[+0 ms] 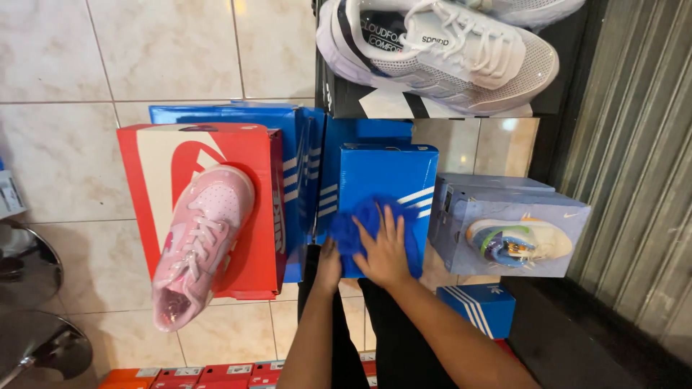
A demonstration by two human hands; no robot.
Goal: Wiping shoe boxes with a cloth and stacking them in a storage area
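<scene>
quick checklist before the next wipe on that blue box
1. Cloth under right hand: ok, flat on the lid.
2. Left hand steadying the blue box: ok, at its near edge.
3. Lid free of other things: ok.
4. Pink shoe on the red box out of the way: ok.
5. Box seated firmly: cannot tell.

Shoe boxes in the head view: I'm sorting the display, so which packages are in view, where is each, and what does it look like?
Blue box: centre, under both hands, white stripes.
Blue cloth: on it, beneath the right hand; left hand at its lower edge.
Red box: left, white emblem, pink shoe on top.
Pale blue box: right, carrying a multicoloured shoe.
Black box: top, white stripes, under a white shoe.
Small red boxes: bottom edge, in a row.
</scene>
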